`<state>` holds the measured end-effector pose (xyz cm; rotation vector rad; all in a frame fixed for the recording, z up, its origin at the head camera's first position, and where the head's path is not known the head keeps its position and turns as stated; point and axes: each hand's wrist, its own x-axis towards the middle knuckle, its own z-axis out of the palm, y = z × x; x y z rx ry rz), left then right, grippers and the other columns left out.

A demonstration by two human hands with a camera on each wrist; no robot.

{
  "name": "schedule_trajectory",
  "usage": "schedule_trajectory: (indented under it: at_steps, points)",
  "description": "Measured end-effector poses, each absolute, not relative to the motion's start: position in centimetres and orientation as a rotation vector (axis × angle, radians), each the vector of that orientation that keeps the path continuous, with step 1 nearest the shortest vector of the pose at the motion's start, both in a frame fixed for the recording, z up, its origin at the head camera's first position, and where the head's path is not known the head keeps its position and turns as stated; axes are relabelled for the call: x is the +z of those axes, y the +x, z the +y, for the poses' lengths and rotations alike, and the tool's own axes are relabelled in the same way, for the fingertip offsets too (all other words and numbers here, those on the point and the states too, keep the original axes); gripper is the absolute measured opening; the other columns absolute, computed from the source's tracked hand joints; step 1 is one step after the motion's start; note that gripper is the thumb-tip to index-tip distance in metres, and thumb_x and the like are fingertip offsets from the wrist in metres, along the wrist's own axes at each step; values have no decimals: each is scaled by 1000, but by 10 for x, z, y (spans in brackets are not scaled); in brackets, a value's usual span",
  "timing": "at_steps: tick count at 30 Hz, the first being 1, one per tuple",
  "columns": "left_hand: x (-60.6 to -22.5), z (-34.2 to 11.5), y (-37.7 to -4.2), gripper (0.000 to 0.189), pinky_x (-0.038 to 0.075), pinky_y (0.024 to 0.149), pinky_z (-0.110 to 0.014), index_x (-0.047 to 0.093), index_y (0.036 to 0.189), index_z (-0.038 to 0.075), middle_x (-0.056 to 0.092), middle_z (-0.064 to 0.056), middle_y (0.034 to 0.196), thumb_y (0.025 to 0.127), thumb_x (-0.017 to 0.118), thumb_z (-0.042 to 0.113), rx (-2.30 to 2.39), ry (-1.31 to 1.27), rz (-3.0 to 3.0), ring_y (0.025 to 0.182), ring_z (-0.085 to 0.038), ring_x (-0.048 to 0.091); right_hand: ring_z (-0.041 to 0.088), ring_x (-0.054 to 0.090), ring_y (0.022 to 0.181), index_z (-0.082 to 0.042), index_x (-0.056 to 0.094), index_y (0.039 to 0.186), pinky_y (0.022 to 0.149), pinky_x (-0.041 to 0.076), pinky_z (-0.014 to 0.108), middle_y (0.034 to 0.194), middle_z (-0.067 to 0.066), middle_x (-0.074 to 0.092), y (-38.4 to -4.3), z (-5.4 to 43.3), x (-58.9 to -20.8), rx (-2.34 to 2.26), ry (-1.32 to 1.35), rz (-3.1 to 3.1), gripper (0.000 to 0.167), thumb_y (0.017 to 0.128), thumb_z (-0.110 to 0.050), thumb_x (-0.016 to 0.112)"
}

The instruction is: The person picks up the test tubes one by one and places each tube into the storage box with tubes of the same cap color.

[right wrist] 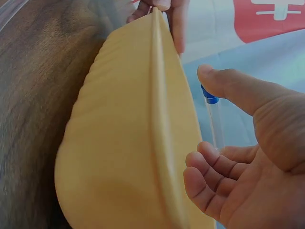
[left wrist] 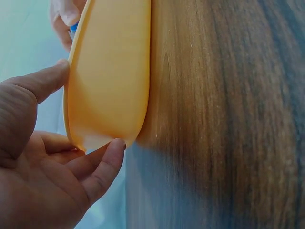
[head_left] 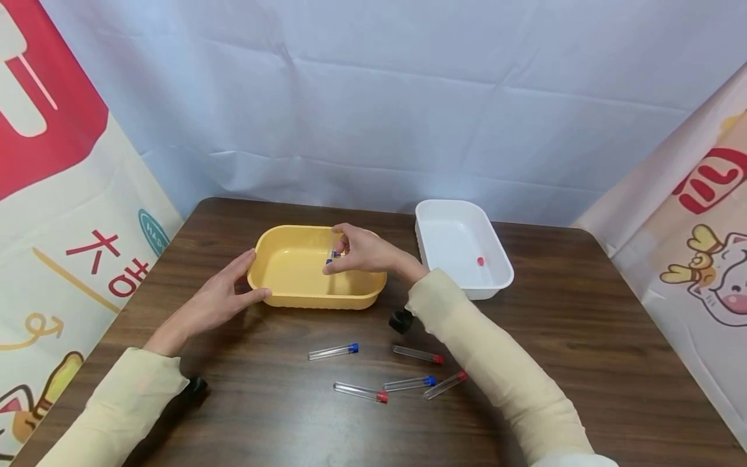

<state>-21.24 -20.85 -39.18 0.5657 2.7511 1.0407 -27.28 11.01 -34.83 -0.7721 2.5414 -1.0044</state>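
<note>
In the head view my left hand (head_left: 218,295) grips the left end of a yellow plastic tray (head_left: 318,301), thumb at the near corner. The left wrist view has its thumb on the rim and its fingers (left wrist: 102,171) bent against the end wall. Over the tray's right half, my right hand (head_left: 367,251) holds a clear test tube with a blue cap (right wrist: 211,98) between thumb and fingertips. Its thumb lies by the cap, and the fingers (right wrist: 209,183) are at the tube's other end. Another bit of blue shows beside that tube in the head view, partly hidden by the fingers.
A white tray (head_left: 452,224) stands at the back right with a red-capped tube (head_left: 482,264) inside. Several capped tubes lie on the brown table (head_left: 262,415), among them a blue-capped tube (head_left: 332,352) and a red-capped tube (head_left: 360,392). A pale curtain (head_left: 373,117) hangs behind.
</note>
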Motion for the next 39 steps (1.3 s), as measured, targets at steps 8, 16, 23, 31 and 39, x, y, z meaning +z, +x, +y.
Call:
schedule_trajectory:
  at_steps: [8,16,23,31,39]
  points:
    - [-393,-208,-212,100,27,117,-63,15,164,-1,17,-23,169,97,71,49,1044,563,2752,151,-45,25,11,48,73,5,41,148,69,40,23,90,4,56,-279,87,-366,-956,-767,2533,86,85,-33,85]
    - [-396,-209,-211,99,30,116,-63,14,164,-1,15,-24,169,98,69,48,1045,577,2743,150,-46,27,12,45,68,3,31,156,63,38,25,89,6,55,-280,73,-379,-955,-689,2493,94,88,-36,84]
    - [-395,-209,-212,99,28,117,-63,14,164,-1,15,-23,169,98,69,49,1044,582,2747,151,-45,24,15,54,82,1,25,160,72,45,26,102,9,61,-279,68,-378,-939,-663,2527,102,88,-43,82]
    - [-396,-209,-212,99,28,117,-63,15,164,-1,16,-24,169,98,69,49,1042,582,2751,151,-46,25,15,56,82,0,36,157,75,46,25,105,7,64,-278,76,-372,-896,-738,2578,85,94,-40,76]
    - [-394,-209,-211,99,29,117,-63,14,164,0,15,-22,170,98,70,49,1050,574,2749,151,-45,24,17,57,93,1,44,153,81,47,25,106,7,63,-266,94,-355,-983,-783,2615,74,96,-33,76]
